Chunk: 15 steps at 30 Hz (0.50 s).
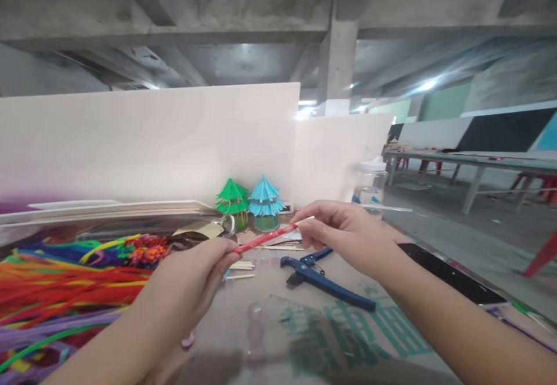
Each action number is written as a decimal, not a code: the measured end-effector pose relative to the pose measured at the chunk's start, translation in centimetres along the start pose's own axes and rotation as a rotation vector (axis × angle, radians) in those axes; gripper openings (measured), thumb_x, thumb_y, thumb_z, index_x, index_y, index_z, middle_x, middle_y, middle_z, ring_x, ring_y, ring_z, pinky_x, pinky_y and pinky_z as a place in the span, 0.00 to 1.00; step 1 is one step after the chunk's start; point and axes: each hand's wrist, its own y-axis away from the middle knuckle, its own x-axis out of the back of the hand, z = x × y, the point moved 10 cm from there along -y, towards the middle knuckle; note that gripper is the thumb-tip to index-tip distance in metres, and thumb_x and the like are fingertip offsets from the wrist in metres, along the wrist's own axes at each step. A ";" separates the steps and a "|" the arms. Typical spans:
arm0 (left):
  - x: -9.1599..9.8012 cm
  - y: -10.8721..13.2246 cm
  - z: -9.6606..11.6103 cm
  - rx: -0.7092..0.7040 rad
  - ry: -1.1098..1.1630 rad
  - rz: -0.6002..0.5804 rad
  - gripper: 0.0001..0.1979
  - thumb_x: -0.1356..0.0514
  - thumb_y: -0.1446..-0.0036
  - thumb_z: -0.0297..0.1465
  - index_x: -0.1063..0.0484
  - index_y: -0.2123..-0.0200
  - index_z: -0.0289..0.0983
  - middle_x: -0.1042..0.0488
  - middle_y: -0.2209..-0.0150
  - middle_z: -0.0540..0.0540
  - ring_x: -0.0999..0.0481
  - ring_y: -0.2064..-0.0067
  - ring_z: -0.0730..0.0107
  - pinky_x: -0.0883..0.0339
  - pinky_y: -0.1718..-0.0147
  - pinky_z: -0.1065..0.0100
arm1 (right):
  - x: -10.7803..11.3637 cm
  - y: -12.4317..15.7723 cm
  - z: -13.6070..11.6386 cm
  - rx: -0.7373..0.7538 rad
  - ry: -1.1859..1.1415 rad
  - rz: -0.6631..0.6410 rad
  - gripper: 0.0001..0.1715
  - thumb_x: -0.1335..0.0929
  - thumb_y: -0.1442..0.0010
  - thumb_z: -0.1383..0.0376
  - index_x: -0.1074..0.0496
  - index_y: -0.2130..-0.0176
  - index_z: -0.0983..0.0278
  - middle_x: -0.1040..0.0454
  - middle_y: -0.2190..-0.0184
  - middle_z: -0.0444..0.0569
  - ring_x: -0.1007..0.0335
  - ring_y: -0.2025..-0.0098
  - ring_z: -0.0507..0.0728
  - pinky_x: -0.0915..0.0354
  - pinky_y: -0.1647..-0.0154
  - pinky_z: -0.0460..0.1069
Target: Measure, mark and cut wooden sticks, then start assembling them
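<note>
A thin red stick (270, 237), with paler patches along it and a pale tip at its right end, stretches at a slant above the table. My left hand (204, 266) pinches its lower left end between thumb and fingers. At the upper right end, the thumb and forefinger of my right hand (337, 231) are closed on it. Below my right hand lies a blue-handled cutter (326, 280) with its jaws apart. Short pale wooden sticks (241, 266) rest on the table beyond my left fingers. Whether the red is a wrapping or the stick's own colour, I cannot tell.
Colourful pipe cleaners (73, 286) pile up at the left. A green model hut (232, 199) and a blue one (264, 202) stand before a white board (152, 147). A clear jar (372, 182) is at the back right, and a black flat object (450, 275) lies at the right edge.
</note>
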 end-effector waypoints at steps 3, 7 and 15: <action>-0.4 0.2 0.7 -0.046 0.017 0.036 0.18 0.56 0.38 0.40 0.29 0.68 0.42 0.24 0.76 0.50 0.25 0.76 0.67 0.39 0.77 0.70 | -1.2 0.1 0.8 -0.078 -0.250 -0.030 0.12 0.28 0.47 0.57 0.24 0.70 0.64 0.23 0.78 0.44 0.34 0.79 0.49 0.36 0.75 0.46; -1.3 0.5 2.0 -0.110 0.065 0.040 0.17 0.55 0.39 0.37 0.28 0.70 0.43 0.22 0.74 0.50 0.24 0.74 0.68 0.37 0.76 0.71 | -5.1 1.1 1.9 -0.145 -0.533 -0.057 0.14 0.25 0.52 0.55 0.25 0.74 0.64 0.24 0.80 0.43 0.32 0.80 0.49 0.34 0.76 0.46; -0.5 0.4 1.7 -0.053 0.173 -0.008 0.18 0.49 0.41 0.43 0.27 0.53 0.44 0.19 0.61 0.48 0.21 0.61 0.62 0.29 0.64 0.68 | -4.4 1.4 1.5 -0.061 -0.534 0.021 0.25 0.28 0.48 0.44 0.26 0.74 0.63 0.29 0.82 0.42 0.37 0.80 0.49 0.39 0.77 0.45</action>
